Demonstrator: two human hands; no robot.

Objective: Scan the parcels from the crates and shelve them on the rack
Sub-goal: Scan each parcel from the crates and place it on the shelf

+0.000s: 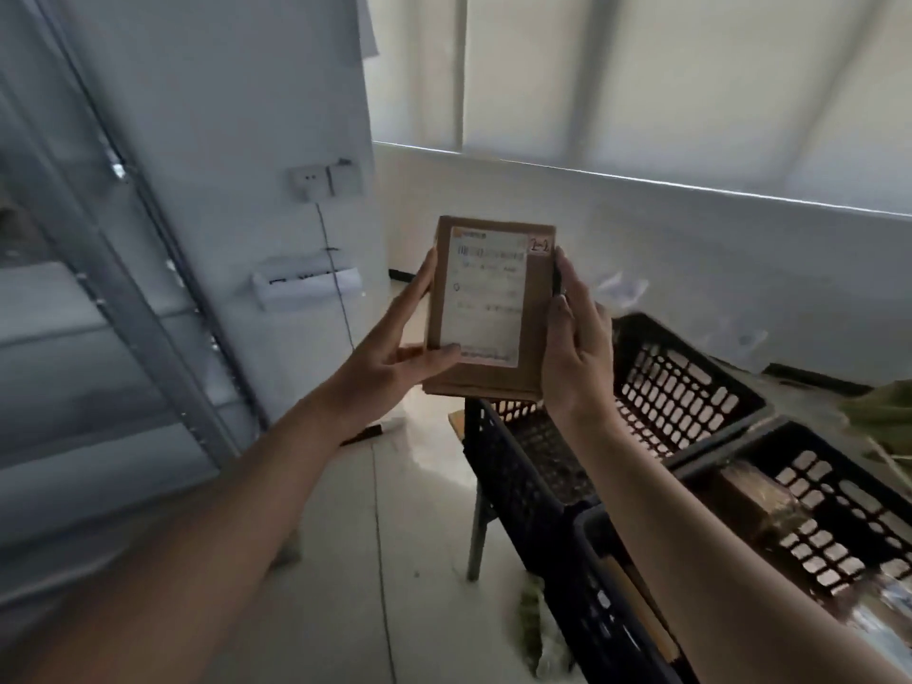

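Pale blinds (691,81) glow behind a low white wall, with a grey metal rack (113,298) standing at the left. Both hands hold a flat brown parcel (488,308) up in the air above the black crates (691,402). The left hand (390,357) grips its left edge, thumb lying across the white label (486,301). The right hand (577,348) clasps the right edge, fingers wrapped behind. A brown package (755,501) lies in the nearer crate.
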